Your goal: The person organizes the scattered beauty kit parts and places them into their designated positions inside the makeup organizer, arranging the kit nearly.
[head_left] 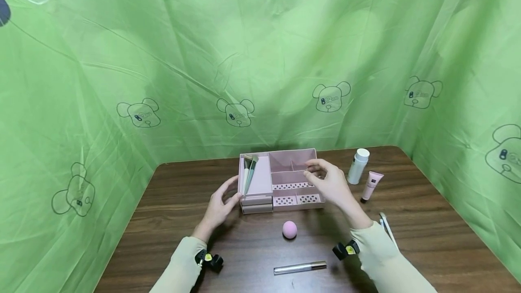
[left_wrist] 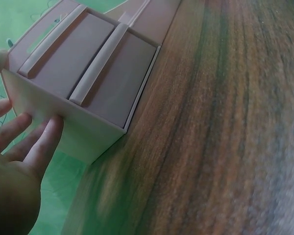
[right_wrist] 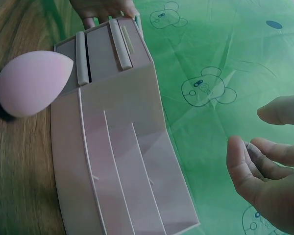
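Note:
A pink desk organizer [head_left: 260,175] stands near the table's back edge, with two drawers at its front left and open compartments on the right. Two makeup brushes [head_left: 251,173] with pale and green handles lie in its top left tray. My left hand [head_left: 217,207] touches the organizer's left side, its fingers [left_wrist: 46,142] fairly straight against the wall. Above the right compartments hovers my right hand [head_left: 330,183], fingers loosely bent and thumb apart. Nothing clearly held shows in it; a small grey patch between its fingers in the right wrist view is unclear.
In front of the organizer sits a pink makeup sponge [head_left: 290,229]. Nearer lies a silver tube [head_left: 300,267]. At right are a white bottle [head_left: 358,167], a pink squeeze tube [head_left: 371,186] and slim white sticks [head_left: 388,229] partly behind the right sleeve. Green curtain [head_left: 195,76] surrounds the table.

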### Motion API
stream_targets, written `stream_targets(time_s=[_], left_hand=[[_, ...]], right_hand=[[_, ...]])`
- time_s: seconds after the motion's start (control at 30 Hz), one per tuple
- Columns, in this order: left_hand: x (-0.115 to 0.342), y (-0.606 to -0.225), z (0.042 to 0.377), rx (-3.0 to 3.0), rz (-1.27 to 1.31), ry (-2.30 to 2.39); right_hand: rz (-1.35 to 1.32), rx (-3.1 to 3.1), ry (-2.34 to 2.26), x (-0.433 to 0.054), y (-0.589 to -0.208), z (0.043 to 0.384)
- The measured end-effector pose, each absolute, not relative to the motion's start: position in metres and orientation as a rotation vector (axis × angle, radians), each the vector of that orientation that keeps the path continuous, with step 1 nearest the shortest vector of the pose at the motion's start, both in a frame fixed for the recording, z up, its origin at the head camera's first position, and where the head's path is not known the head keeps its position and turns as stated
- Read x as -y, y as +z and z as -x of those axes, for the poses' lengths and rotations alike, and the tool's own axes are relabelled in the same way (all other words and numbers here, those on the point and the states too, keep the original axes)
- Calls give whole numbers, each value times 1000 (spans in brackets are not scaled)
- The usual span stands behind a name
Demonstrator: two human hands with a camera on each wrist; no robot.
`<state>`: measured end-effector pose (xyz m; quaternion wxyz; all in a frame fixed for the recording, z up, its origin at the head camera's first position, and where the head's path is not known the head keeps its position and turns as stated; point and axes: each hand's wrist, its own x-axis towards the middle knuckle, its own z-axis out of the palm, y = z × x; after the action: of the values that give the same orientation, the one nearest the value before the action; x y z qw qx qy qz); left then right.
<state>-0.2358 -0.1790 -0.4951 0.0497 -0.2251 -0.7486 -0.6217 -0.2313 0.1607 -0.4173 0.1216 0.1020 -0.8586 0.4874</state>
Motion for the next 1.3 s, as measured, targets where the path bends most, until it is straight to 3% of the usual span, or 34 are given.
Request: stream_targets(time_s=[0.77, 1.3], left_hand=[[177, -494, 233, 2289, 655, -1889], [178, -497, 235, 2267, 667, -1896]], right_hand=[[-326, 2378, 1571, -209, -425, 202], [-260, 2423, 1432, -222, -424, 191]])
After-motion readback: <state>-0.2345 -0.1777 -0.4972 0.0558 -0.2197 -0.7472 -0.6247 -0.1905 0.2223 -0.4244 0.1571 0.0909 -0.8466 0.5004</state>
